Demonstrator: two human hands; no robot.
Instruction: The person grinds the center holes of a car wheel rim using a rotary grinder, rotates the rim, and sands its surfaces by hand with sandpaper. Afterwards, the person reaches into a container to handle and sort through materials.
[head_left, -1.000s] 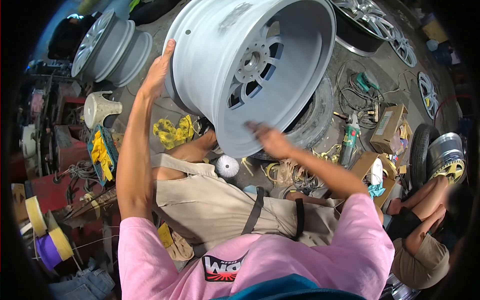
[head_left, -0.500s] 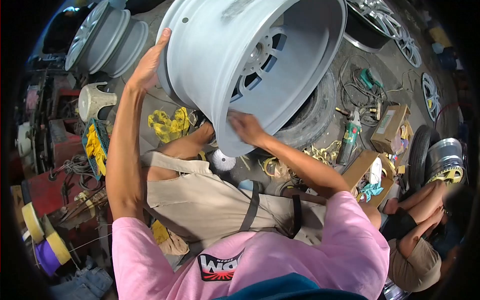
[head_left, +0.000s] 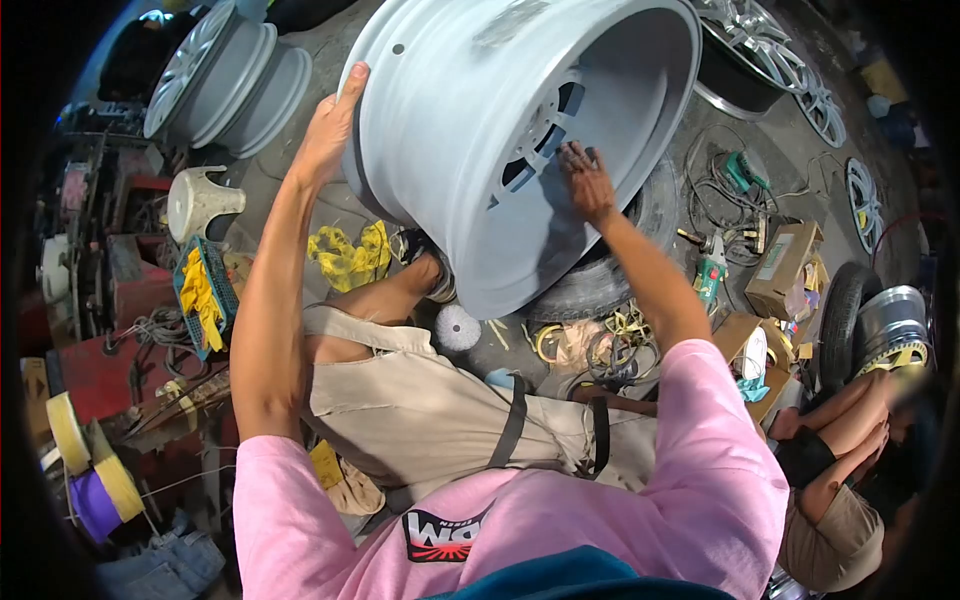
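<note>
A large grey wheel rim (head_left: 430,130) stands tilted in front of me, its open barrel turned to the right, with a dark smudge on its upper outside. My left hand (head_left: 330,130) holds the rim's left outer edge, thumb up along it. Inside the barrel, my right hand (head_left: 588,183) lies against the inner wall near the spokes, its dusty fingers spread. Whether anything thin is under those fingers cannot be made out. Beneath the rim is a worn tyre (head_left: 585,292).
Left: more rims (head_left: 215,85), a white stool (head_left: 200,203) and a basket with yellow gloves (head_left: 203,305). Right: a green grinder (head_left: 710,270), cables, cardboard boxes (head_left: 783,270) and a tyre (head_left: 848,320). Another person (head_left: 830,500) sits at the lower right. A round white disc (head_left: 458,327) lies below the rim.
My right hand has moved from the rim's lower front lip up and rightward, deeper inside the barrel, and its fingers have spread. My left hand keeps its hold on the edge.
</note>
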